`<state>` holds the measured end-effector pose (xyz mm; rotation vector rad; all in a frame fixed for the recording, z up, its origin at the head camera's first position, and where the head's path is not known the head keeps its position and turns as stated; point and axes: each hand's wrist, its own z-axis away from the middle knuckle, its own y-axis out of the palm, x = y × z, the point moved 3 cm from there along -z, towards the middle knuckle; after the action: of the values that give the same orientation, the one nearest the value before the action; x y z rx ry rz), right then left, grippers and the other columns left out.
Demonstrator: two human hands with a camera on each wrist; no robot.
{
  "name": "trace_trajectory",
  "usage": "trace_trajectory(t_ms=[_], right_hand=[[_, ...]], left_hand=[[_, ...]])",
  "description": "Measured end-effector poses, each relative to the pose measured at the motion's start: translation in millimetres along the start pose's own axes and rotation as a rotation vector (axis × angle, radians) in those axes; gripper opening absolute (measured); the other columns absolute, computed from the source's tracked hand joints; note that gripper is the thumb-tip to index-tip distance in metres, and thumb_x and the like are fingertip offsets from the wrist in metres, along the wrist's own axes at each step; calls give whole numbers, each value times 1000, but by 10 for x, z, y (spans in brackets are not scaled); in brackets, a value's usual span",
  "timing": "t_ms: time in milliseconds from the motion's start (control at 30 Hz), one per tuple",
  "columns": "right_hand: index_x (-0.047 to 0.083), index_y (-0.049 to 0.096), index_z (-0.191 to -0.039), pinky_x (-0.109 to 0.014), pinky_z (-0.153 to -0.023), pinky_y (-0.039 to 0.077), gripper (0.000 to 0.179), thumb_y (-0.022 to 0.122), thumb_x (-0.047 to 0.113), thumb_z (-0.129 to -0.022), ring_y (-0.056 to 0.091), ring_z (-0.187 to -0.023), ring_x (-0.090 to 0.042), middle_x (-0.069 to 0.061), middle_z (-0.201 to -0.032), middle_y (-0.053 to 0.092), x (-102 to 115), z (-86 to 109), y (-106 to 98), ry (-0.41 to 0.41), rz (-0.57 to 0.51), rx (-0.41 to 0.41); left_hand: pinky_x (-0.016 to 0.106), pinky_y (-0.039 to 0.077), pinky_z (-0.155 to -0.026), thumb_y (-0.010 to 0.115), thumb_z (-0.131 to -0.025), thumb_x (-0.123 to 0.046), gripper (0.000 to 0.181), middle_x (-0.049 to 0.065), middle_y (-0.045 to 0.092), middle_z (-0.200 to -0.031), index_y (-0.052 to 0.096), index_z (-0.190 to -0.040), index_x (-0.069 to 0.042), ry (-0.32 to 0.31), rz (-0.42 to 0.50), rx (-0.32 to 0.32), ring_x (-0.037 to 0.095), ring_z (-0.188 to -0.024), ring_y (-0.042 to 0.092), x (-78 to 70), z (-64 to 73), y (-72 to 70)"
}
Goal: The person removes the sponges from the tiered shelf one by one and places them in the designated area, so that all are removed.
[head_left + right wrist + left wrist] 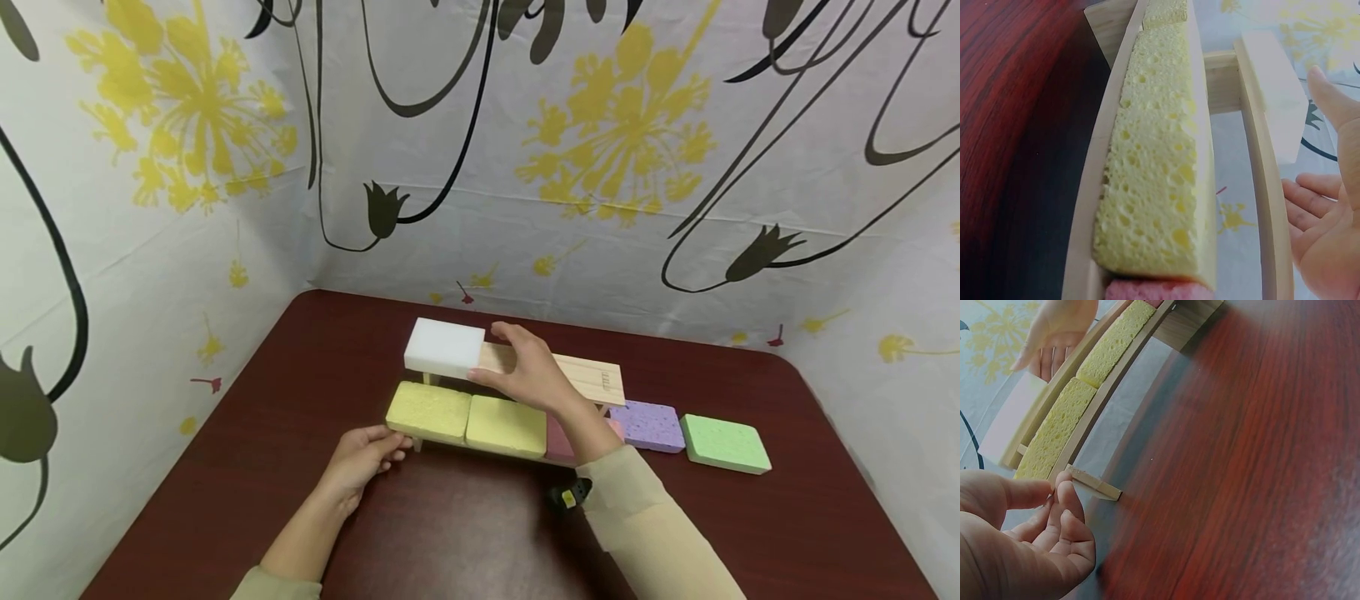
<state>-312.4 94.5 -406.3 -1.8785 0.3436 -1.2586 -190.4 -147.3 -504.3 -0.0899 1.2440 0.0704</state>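
A two-tier wooden rack [592, 379] stands on the table. Its lower tier carries two yellow sponges [506, 427] side by side, then a dark pink sponge [558, 442] partly behind the right forearm. On the upper tier's left end lies a white sponge block [446, 346]. My left hand [1035, 537] pinches the lower tier's left end between thumb and fingers, beside a short wooden foot [1094, 481]. Over the upper tier, my right hand [528, 367] has its thumb and fingers spread near the white block's right end, holding nothing; in the right wrist view it appears apart from the block.
A purple sponge [647, 426] and a green sponge [725, 443] lie to the right of the rack, on the dark red table [465, 533]. A patterned white cloth [480, 167] hangs behind and at the sides. A black strap device [570, 495] sits at the right wrist.
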Motion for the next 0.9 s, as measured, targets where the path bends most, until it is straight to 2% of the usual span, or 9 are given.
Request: trace_trajectory(t_ms=[333,667,900], right_hand=[[5,43,-152,-49,-115,34,91,82,50,-82,41,-142,-34,-14,-151,48,9,-50,35,19,36,4],[7,38,-155,-53,-115,33,99,81,55,-81,36,-144,-38,-17,-156,40,43,-109,89,36,57,32],[5,40,-154,-52,-115,34,99,82,54,-79,38,-142,-38,-18,-154,42,61,-142,122,33,74,29]], left_hand=[[24,52,-69,59,-100,-5,22,11,74,-101,68,-115,9,4,-5,-2,16,-85,65,-11,1,2],[23,51,-67,61,-100,-5,21,13,74,-100,69,-113,8,4,4,1,16,-83,65,-6,-15,2],[23,51,-67,61,-99,-5,20,12,74,-100,69,-113,8,-2,5,-3,18,-85,66,-2,-9,1]])
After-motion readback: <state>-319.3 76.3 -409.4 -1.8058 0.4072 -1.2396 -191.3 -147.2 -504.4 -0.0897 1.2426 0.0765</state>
